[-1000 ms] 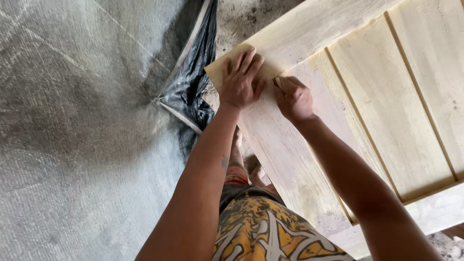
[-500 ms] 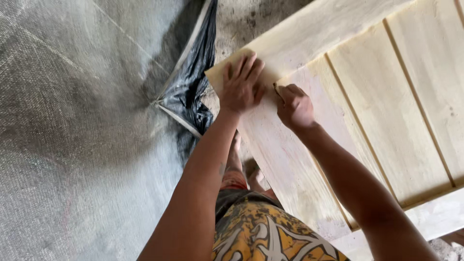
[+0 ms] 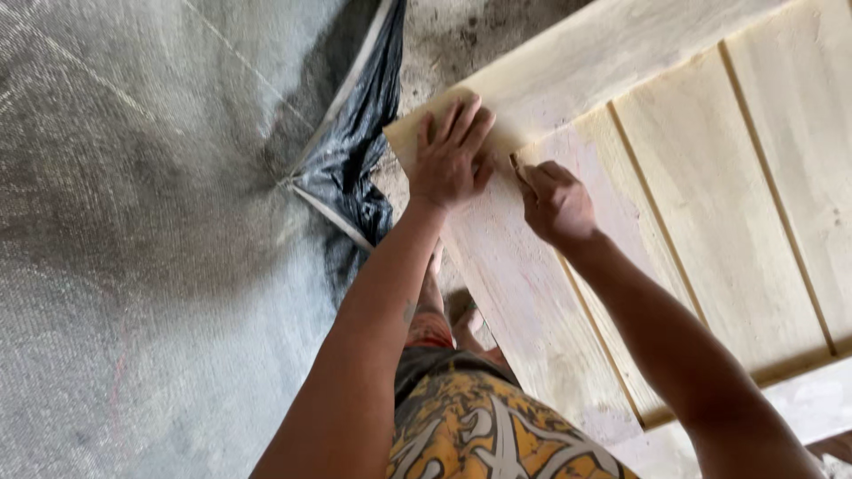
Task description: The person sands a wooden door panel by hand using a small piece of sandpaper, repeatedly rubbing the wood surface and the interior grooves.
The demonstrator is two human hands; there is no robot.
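Observation:
A pale wooden panel (image 3: pixel 710 177) made of a frame and several vertical boards fills the right of the view. My left hand (image 3: pixel 451 158) lies flat, fingers spread, on the panel's near corner. My right hand (image 3: pixel 555 202) is closed around a small brownish piece (image 3: pixel 516 165), possibly sandpaper, pressed into the groove where the frame meets the first board. The two hands are a few centimetres apart. Most of the small piece is hidden inside my fist.
Grey woven sheeting (image 3: pixel 133 222) covers the ground on the left. A crumpled black plastic sheet (image 3: pixel 355 151) lies beside the panel's corner. My bare feet (image 3: pixel 453 310) and patterned shorts (image 3: pixel 479 426) show below the panel edge.
My right hand has slid a little down along the groove, toward me. My left hand keeps its place on the corner. The view has shifted slightly.

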